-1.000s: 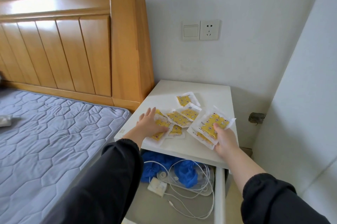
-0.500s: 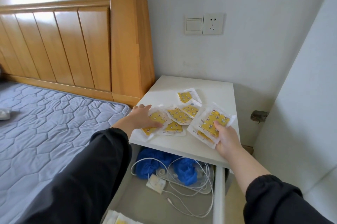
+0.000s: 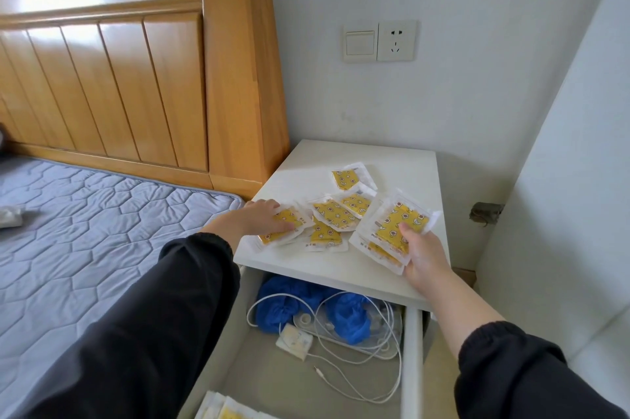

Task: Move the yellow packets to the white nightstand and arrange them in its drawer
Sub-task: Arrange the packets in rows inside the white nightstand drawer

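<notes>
The job looks roughly mid-way. All the packets I can see are at the nightstand [image 3: 392,159], but most are on its top, not in the drawer [image 3: 410,367], which stands pulled out below. A few packets [image 3: 228,412] lie at the drawer's near end, at the very bottom of view and partly cut off, so I cannot tell how many there are or how neatly they sit. The right hand [image 3: 424,258] grips a stack [image 3: 392,224] of them over the top's right front corner, thumb on the upper face and fingers underneath. The left hand [image 3: 259,219] rests on one packet [image 3: 272,238] at the top's left edge, fingers laid across it, pressing rather than pinching as far as I can see; that packet pokes slightly over the edge. Between the hands three loose ones [image 3: 332,214] overlap in a small heap, and a last one [image 3: 346,178] lies alone farther back. My guess is that what remains is gathering these and laying them in the drawer beside the first few. The drawer's far end is taken up by blue cloth [image 3: 351,316], a tangled white cable [image 3: 375,381] and a small adapter [image 3: 294,345], so free floor is mostly toward the front. The top is plain matt white. The nightstand stands in a corner, against a wooden headboard [image 3: 136,84] with a grey quilted mattress [image 3: 85,231] on its left, and there is a switch and socket [image 3: 378,41] on the pale wall above.
</notes>
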Demonstrator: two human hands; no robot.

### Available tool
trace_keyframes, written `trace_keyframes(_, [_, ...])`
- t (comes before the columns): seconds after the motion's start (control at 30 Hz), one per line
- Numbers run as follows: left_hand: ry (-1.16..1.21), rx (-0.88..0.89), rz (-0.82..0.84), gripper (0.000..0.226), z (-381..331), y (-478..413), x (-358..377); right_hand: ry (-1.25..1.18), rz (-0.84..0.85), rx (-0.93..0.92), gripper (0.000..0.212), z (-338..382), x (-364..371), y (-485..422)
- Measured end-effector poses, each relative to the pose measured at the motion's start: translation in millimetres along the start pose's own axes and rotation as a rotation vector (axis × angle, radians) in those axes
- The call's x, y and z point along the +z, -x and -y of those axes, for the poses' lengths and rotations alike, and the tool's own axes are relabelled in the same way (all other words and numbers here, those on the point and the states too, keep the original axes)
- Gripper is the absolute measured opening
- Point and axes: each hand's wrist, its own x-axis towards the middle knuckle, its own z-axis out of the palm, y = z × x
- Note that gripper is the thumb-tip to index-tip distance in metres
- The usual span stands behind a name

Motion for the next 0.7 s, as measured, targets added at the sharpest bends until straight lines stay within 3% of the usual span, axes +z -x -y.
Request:
trace_keyframes(0.23, [0.082, -0.143, 0.081, 0.093, -1.3, -2.7, -18.7, 0.04, -0.003, -0.01, 0.014, -1.4, -1.0, -1.4])
trace_keyframes(0.47, [0.278, -0.244, -0.048, 0.077, 3.2, -0.7, -13.8, 0.044, -0.005, -0.009, 0.015, -2.2, -1.5, -3.1])
trace_keyframes(0.57, [0.502, -0.264, -0.027, 0.062, 8.2, 0.2, -14.5, 0.044, -0.004, -0.014, 0.016, -2.3, -1.6, -3.5])
trace_keyframes(0.7, [1.042, -0.283, 0.058, 0.029, 10.6, 11.7, -15.5, 0.021, -0.005, -0.011, 0.017, -2.1, -0.7, -3.4])
